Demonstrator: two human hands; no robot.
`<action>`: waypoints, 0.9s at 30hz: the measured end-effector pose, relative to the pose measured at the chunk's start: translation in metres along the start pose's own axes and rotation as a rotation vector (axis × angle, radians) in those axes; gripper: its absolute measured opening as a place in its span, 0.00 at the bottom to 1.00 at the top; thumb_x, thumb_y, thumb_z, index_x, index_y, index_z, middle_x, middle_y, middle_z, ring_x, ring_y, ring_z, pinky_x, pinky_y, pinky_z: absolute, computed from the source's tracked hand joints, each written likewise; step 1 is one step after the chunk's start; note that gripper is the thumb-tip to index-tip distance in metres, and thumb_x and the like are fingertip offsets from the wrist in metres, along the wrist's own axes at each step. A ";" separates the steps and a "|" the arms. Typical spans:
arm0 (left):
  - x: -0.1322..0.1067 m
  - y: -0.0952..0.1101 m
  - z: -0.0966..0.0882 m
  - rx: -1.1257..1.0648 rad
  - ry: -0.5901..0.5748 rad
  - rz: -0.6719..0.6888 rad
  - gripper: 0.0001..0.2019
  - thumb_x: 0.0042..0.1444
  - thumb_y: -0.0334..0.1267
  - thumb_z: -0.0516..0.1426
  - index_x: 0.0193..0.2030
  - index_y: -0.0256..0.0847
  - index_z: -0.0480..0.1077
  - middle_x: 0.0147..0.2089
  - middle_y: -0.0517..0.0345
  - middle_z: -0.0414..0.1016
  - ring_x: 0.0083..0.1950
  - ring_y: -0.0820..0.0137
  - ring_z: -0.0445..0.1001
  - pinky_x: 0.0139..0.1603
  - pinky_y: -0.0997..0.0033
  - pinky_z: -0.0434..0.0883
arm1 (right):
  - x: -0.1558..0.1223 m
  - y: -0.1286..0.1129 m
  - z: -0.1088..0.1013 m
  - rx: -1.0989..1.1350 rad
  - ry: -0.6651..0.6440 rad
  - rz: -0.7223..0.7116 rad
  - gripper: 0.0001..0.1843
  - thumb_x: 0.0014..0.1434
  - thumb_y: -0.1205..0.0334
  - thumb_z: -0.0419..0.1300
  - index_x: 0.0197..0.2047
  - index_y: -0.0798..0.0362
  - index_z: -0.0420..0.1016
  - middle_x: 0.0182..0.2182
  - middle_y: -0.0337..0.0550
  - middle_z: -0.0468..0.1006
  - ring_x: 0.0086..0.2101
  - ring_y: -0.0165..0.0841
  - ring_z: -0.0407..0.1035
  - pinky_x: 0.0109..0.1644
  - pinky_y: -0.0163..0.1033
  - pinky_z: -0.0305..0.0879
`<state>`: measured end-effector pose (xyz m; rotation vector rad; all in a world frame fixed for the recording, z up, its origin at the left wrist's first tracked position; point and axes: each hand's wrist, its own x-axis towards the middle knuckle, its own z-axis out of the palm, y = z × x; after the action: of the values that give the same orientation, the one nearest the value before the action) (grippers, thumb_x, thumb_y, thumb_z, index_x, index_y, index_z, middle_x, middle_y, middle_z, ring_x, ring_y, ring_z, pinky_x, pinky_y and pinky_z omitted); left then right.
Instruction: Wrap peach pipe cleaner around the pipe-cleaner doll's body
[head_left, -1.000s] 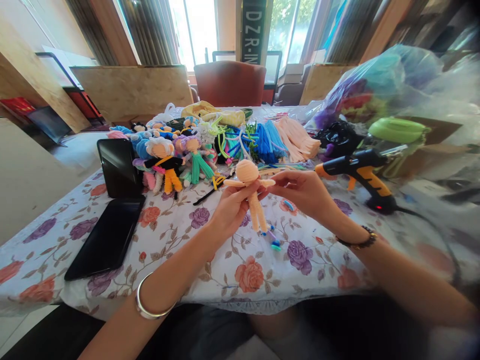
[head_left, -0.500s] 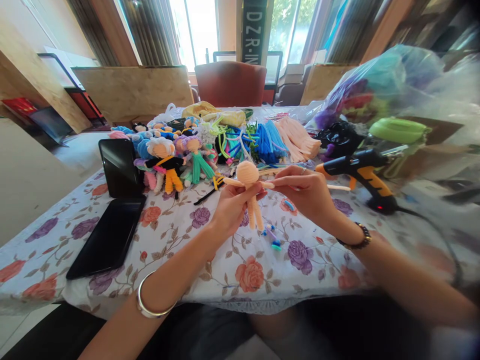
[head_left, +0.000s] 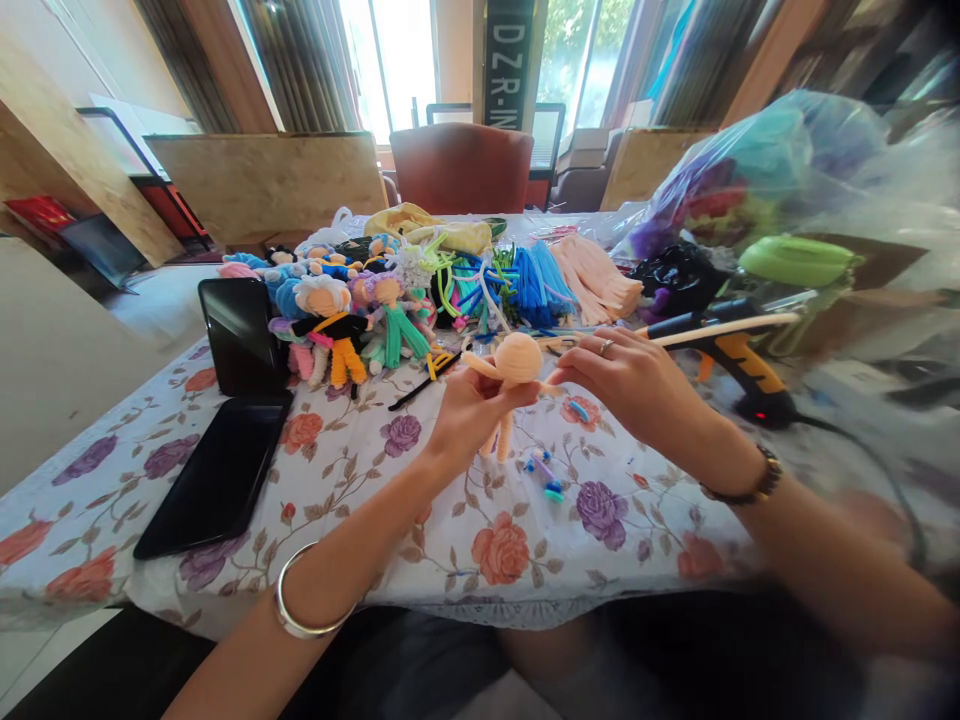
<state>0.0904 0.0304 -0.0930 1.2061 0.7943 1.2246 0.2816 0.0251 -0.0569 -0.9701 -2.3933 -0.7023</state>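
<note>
My left hand (head_left: 476,405) is closed around the body of a peach pipe-cleaner doll (head_left: 517,358), which has a round wound head, thin arms and legs hanging below my fingers. The doll is bare, without hair or clothes. My right hand (head_left: 626,375) is pinched beside the doll's right-side arm. It holds a long pale pipe cleaner (head_left: 731,325), whose free end sticks out to the right across the glue gun (head_left: 739,365). My fingers hide where the pipe cleaner meets the arm.
Finished dolls (head_left: 330,320) crowd the back left beside two black devices, one a tablet (head_left: 214,475). Bundles of blue pipe cleaners (head_left: 536,285) and peach ones (head_left: 596,275) lie behind my hands. Small coloured scraps (head_left: 547,475) rest on the floral tablecloth (head_left: 502,548). A clear bag (head_left: 757,170) stands back right.
The doll has moved slightly right and tilted in my left hand. My right hand has shifted right and turned, and the pale pipe cleaner's free end has swung up over the glue gun.
</note>
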 end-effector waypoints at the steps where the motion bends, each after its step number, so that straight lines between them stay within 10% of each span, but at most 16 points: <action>1: 0.000 0.000 0.000 0.007 -0.006 -0.001 0.11 0.40 0.39 0.69 0.30 0.36 0.76 0.29 0.58 0.78 0.32 0.73 0.76 0.40 0.71 0.74 | 0.000 -0.002 -0.002 0.007 0.009 -0.013 0.07 0.63 0.68 0.56 0.35 0.53 0.75 0.30 0.43 0.77 0.35 0.35 0.70 0.40 0.40 0.65; 11: -0.003 0.002 0.005 0.018 -0.013 0.031 0.14 0.40 0.40 0.68 0.32 0.36 0.73 0.29 0.59 0.77 0.32 0.71 0.77 0.42 0.66 0.75 | 0.003 -0.018 -0.004 0.059 0.104 0.043 0.07 0.63 0.69 0.55 0.37 0.57 0.74 0.31 0.46 0.78 0.35 0.36 0.72 0.40 0.39 0.67; 17: -0.005 0.003 0.002 0.345 0.105 0.173 0.11 0.44 0.39 0.66 0.26 0.37 0.70 0.23 0.64 0.69 0.24 0.78 0.66 0.24 0.77 0.63 | 0.003 -0.032 -0.009 0.097 0.002 0.223 0.10 0.63 0.68 0.54 0.33 0.56 0.76 0.30 0.47 0.79 0.31 0.37 0.72 0.34 0.39 0.64; 27: -0.008 0.007 0.004 0.365 0.262 0.285 0.10 0.47 0.39 0.64 0.22 0.37 0.72 0.29 0.61 0.72 0.23 0.79 0.65 0.20 0.78 0.58 | 0.004 -0.049 -0.013 0.536 -0.090 0.394 0.11 0.62 0.68 0.55 0.32 0.54 0.78 0.23 0.38 0.78 0.21 0.26 0.65 0.27 0.34 0.57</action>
<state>0.0904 0.0211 -0.0866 1.5116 1.1016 1.5371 0.2461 -0.0114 -0.0583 -1.1869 -2.1822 0.1257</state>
